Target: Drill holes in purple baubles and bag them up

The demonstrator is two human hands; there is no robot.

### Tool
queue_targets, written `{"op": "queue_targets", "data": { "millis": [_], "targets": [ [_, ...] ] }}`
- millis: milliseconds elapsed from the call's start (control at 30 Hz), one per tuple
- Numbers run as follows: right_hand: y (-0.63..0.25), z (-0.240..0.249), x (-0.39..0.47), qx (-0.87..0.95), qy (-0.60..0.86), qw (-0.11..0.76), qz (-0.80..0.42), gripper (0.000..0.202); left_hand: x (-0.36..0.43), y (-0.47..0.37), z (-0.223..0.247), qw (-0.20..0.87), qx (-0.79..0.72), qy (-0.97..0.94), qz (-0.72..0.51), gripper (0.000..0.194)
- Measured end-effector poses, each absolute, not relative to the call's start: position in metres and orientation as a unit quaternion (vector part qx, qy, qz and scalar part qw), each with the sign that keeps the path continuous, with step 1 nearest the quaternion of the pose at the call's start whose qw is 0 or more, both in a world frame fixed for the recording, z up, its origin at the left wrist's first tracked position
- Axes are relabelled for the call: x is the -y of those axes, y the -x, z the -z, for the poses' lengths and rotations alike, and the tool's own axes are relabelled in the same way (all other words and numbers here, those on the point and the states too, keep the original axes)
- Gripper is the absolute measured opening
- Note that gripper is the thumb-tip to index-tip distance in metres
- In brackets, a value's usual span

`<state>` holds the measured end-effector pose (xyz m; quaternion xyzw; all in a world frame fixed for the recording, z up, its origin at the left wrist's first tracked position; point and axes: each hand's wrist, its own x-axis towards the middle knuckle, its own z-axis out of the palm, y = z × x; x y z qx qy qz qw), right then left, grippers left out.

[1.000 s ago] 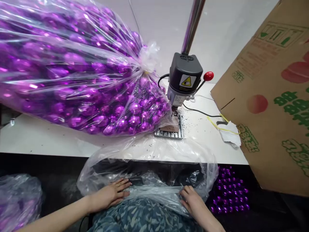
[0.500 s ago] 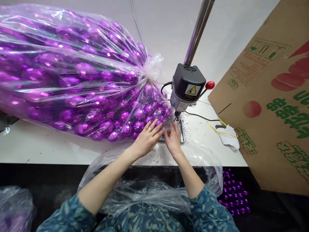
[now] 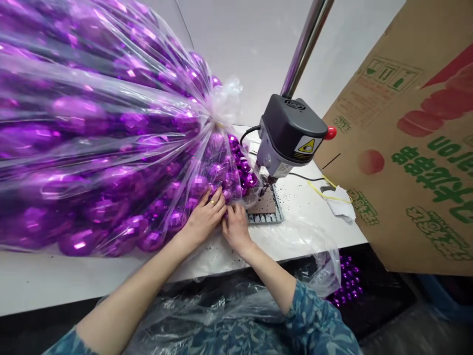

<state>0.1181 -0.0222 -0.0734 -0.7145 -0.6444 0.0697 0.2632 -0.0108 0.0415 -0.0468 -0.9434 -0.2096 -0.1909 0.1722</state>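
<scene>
A large clear plastic bag (image 3: 111, 148) full of shiny purple faceted balls lies on the white table, tied near its right end. Beyond the tie, the plastic spreads over more purple balls (image 3: 246, 172). My left hand (image 3: 205, 217) rests against this lower part, its fingers bent on the plastic. Close beside it, my right hand (image 3: 236, 227) has its fingers curled at the edge of the bag; what is between them is hidden. Just right of the hands stands a drill press (image 3: 291, 133) with a brown board (image 3: 264, 202) on its slotted metal base.
A big printed cardboard box (image 3: 399, 148) leans at the right. White paper with a yellow band (image 3: 338, 204) lies near it. Clear plastic sheeting (image 3: 221, 305) hangs over the table's front edge. Small purple balls (image 3: 347, 281) lie below at the right.
Both hands have shifted left along the bag, away from the drill base, and the right fingers have curled. The board is now uncovered, and the view has moved closer to the bag.
</scene>
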Motion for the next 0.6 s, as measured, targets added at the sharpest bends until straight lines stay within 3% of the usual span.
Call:
{"op": "queue_targets", "data": {
  "millis": [400, 600],
  "targets": [
    [-0.058, 0.064, -0.028, 0.678, 0.682, 0.252, -0.109, 0.038, -0.077, 0.068, 0.061, 0.063, 0.247, 0.916, 0.309, 0.042],
    [-0.047, 0.062, -0.036, 0.687, 0.669, 0.26, -0.115, 0.037, -0.086, 0.073, 0.057, 0.026, 0.269, 0.914, 0.302, 0.036]
  ]
}}
